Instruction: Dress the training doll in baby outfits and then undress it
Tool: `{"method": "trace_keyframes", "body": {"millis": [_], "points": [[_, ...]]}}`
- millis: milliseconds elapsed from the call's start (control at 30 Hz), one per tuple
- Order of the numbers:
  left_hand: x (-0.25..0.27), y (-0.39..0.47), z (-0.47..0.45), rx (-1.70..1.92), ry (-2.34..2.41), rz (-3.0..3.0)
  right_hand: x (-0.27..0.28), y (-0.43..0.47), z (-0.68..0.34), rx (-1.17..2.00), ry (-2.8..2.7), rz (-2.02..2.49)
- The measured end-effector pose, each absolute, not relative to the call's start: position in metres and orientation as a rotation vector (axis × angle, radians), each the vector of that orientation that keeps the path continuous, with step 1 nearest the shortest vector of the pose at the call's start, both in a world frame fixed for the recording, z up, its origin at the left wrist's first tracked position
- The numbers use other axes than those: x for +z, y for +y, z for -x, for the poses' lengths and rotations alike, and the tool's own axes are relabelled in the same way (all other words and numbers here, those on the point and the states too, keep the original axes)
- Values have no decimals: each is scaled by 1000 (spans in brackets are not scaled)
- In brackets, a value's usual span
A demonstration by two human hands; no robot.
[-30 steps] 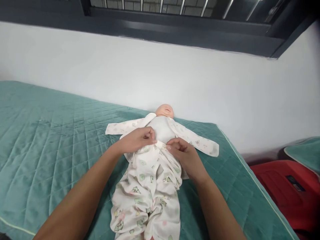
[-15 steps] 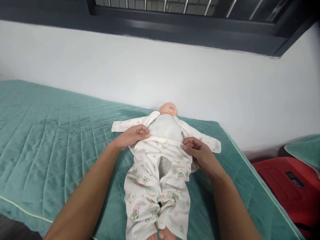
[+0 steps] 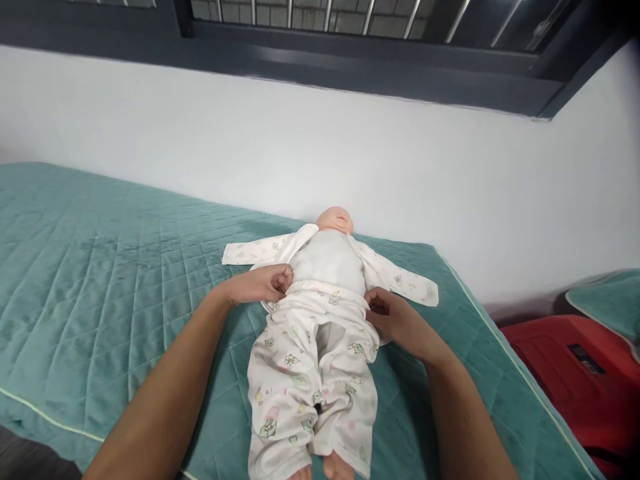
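A baby doll [image 3: 336, 219] lies on its back on the bed, head toward the wall and feet toward me. It wears a white printed top [image 3: 257, 250], spread open so that the pale grey-white torso [image 3: 327, 259] shows. Printed baby pants [image 3: 290, 360] cover its legs up to the waist. At the left side of the waistband, my left hand [image 3: 260, 283] is closed, fingers curled on the pants' edge. My right hand [image 3: 397, 320] pinches the opposite side of the waistband. The fabric between the fingertips is partly hidden in both hands.
A green quilted cover [image 3: 125, 287] spreads over the bed. Behind it rises a white wall [image 3: 300, 147] below a dark window frame [image 3: 350, 67] with metal bars. To the right of the bed's edge stands a red plastic object [image 3: 565, 373] with green cloth [image 3: 607, 300] behind it.
Both hands have shifted slightly down at the waistband, and the left fingers have curled in more. The waistband's edge lies a little lower, showing more of the torso.
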State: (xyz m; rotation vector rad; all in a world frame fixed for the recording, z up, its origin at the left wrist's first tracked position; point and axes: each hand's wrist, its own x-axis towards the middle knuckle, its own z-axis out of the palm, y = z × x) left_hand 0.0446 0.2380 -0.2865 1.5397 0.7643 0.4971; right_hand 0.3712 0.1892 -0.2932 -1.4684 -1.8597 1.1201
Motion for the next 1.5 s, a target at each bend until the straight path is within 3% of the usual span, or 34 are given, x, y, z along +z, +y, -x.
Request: {"method": "trace_keyframes", "body": {"millis": [300, 567, 1100, 1233, 1367, 1500], "points": [[-292, 239, -52, 749, 914, -1564, -307, 201, -359, 738, -1681, 1775], [-283, 233, -60, 627, 1112, -1533, -313, 203, -361, 896, -1624, 1688], [-299, 237, -52, 730, 740, -1302, -293, 189, -347, 1349, -1295, 1441], [-300, 240, -53, 788, 894, -1328, -294, 188, -349, 1360, -1295, 1412], [-306, 249, -61, 1234, 1198, -1434, -287, 185, -362, 1340, -1434, 1381], [-317, 261, -58, 1337, 1520, -1543, -282, 190, -384, 1033, -1440, 1455]]}}
